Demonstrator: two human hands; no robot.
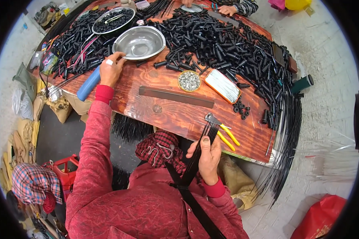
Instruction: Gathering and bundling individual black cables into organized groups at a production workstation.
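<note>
My left hand (111, 71) reaches forward over the table and grips the near-left rim of a shiny metal bowl (141, 43), with a white patch on one finger. Close to my body, at the table's front edge, my right hand (210, 158) is closed around a bundle of thin black strands (210, 130), thumb on top. Just beyond it lie end-cutting pliers (229, 137) with yellow handles. A flat dark metal bar (175, 96) rests on the wood between my hands. The bowl's inside shows no contents.
Heaps of black plastic tubes (227, 44) cover the wooden table's (163, 115) far side. Nearby stand a round tin (189, 91) of silvery bits, an orange-rimmed tray (239, 96) and a blue cylinder (88, 84). Another person's hand (227, 10) is at the far edge. Long black strands (285, 135) hang off the right.
</note>
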